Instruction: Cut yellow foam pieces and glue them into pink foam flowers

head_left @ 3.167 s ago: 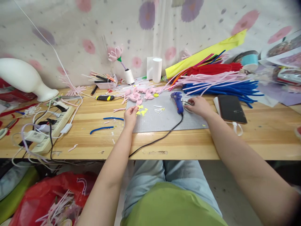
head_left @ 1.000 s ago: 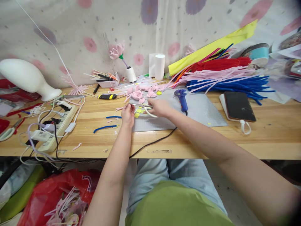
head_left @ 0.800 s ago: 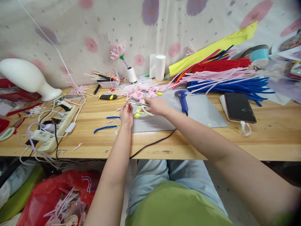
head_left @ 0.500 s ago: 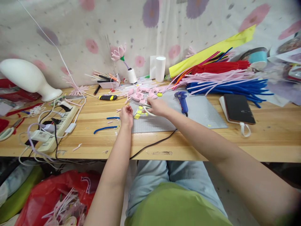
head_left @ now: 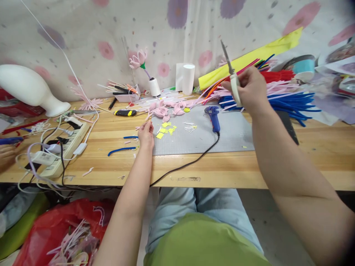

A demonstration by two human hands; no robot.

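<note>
My right hand (head_left: pixel 251 88) is raised above the table and gripped round the white handles of a pair of scissors (head_left: pixel 231 72), blades pointing up. My left hand (head_left: pixel 146 133) rests on the wooden table at the left edge of the grey cutting mat (head_left: pixel 199 138), fingers pinched on something small that I cannot make out. Yellow paper scraps (head_left: pixel 165 129) lie on the mat just right of it. A blue glue gun (head_left: pixel 213 118) lies on the mat with its black cord running off the table's front edge.
Pink petal pieces (head_left: pixel 165 110) lie behind the mat. Piles of blue, pink and red pipe cleaners (head_left: pixel 291 99) fill the back right. A power strip (head_left: pixel 65 142) with tangled cables sits left. A red bag (head_left: pixel 58 232) stands below. Another person's hand (head_left: pixel 5 152) shows at far left.
My right hand has lifted the scissors from the mat near my left hand up and to the right. My left hand stays at the mat's left edge.
</note>
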